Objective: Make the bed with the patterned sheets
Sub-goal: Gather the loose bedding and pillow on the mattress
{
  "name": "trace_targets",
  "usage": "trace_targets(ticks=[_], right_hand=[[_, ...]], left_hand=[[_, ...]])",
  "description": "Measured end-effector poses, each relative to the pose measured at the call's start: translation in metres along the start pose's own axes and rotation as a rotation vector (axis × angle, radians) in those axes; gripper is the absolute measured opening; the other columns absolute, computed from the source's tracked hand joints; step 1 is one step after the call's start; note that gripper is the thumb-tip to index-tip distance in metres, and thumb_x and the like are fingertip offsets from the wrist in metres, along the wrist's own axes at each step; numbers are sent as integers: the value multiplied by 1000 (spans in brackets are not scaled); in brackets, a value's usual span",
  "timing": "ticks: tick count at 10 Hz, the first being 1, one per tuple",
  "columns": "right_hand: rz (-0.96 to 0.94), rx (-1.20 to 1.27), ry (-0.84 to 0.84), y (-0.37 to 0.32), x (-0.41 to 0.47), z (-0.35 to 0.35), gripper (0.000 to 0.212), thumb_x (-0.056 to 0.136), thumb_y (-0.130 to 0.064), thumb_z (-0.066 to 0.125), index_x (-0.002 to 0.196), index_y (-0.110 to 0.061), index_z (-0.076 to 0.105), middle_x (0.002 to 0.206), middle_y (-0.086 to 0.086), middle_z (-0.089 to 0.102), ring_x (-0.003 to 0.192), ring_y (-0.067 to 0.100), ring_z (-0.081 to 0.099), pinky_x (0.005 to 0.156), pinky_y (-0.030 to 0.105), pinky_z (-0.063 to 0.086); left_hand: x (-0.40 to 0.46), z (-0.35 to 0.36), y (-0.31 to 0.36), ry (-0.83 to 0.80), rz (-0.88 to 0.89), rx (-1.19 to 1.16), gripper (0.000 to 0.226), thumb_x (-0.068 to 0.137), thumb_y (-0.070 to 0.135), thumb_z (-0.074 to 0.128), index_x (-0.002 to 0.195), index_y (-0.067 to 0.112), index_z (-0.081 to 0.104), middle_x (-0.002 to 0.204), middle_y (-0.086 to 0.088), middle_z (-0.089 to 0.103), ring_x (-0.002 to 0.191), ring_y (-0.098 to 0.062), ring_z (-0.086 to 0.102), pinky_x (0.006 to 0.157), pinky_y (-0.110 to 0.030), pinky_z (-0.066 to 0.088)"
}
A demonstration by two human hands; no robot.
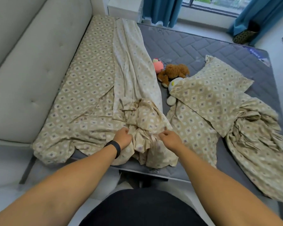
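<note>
**Gripping bunched sheet at the foot of the bed**

While bent over the near edge of the grey mattress (203, 46), holding a crumpled bunch of the patterned sheet (88, 88) at lower centre of the frame. Left hand (123, 137) closed into the folds, black band (114, 148) on its wrist; right hand (169, 138) just beside it, fingers pinched shut on the same bunch. Spread flat along the left side of the bed against the pale padded headboard (31, 62), then folded back on itself in a long pale strip running toward the upper centre. Bare quilted surface exposed across the upper right. Lying at right of centre, a pillow (214, 88) in matching fabric, overlapping more loose patterned cloth that trails off the right edge. Tucked between strip and pillow: a pink plush toy (158, 65), a brown teddy bear (174, 72) touching it, and a white plush toy (172, 88) partly under the pillow. Blue curtains (162, 10) at the top.
</note>
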State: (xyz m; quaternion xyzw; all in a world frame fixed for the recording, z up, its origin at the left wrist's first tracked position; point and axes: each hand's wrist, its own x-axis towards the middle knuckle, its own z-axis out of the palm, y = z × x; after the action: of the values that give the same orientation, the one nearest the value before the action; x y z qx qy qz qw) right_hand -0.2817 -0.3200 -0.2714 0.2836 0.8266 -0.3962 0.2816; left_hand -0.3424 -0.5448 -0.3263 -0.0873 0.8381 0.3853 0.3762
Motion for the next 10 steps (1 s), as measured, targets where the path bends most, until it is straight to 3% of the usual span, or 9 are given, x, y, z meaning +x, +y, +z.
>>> trace_targets(ticks=[1,2,3,4,5,6,8,9,10], right_hand=[[75,60,27,19,-5,-6,35,100,-27,46,108,0,66,107,16,68,93,31,63,77,37,47],[107,79,6,34,-9,-10,32,100,-25,47,105,0,65,108,17,68,85,26,59,77,36,47],[119,96,12,57,-11,-28,31,100,-24,47,101,1,65,114,22,66,97,34,63,92,45,50],[121,94,12,87,-8,-49,35,102,-25,47,100,5,64,101,20,66,87,28,60,91,47,50],[120,109,26,118,-2,-79,31,102,-29,48,78,-9,50,78,5,52,72,20,46,63,34,37],[149,176,47,165,9,-117,30,100,-23,49,73,-12,46,71,4,46,66,20,42,61,31,31],[298,227,51,266,40,-159,37,97,-14,46,62,-17,38,67,0,42,64,18,40,56,31,31],[386,198,16,327,63,-168,37,101,-21,47,66,-27,41,71,-7,41,85,20,45,77,27,37],[435,180,-24,357,80,-178,36,101,-23,47,67,-28,40,72,-7,41,89,21,45,81,27,38]], left_hand=[[-9,19,18,-40,36,9,35,98,22,52,133,15,54,122,-6,59,107,-24,59,88,-32,48],[-17,40,29,-118,103,57,25,98,19,51,121,15,61,112,-6,63,87,-17,59,69,-26,44],[-22,69,45,-210,164,133,17,99,16,51,111,15,64,110,-7,65,91,-19,61,76,-27,48],[-25,95,68,-241,145,155,16,99,17,52,108,16,66,107,-3,64,101,-21,60,89,-30,47],[-31,128,101,-247,124,132,16,99,16,51,105,17,66,102,-3,64,95,-21,60,89,-33,50],[-43,178,136,-282,76,115,21,103,20,48,110,9,65,104,-8,65,83,-20,60,65,-24,48],[-41,275,175,-364,-9,165,18,104,18,46,103,9,61,94,-6,62,76,-20,56,64,-27,43],[-35,321,189,-375,-50,212,17,103,17,48,101,9,62,93,-10,66,70,-19,56,63,-29,45],[-23,357,200,-415,-57,297,20,103,16,48,107,4,65,98,-12,68,70,-17,58,62,-23,47]])
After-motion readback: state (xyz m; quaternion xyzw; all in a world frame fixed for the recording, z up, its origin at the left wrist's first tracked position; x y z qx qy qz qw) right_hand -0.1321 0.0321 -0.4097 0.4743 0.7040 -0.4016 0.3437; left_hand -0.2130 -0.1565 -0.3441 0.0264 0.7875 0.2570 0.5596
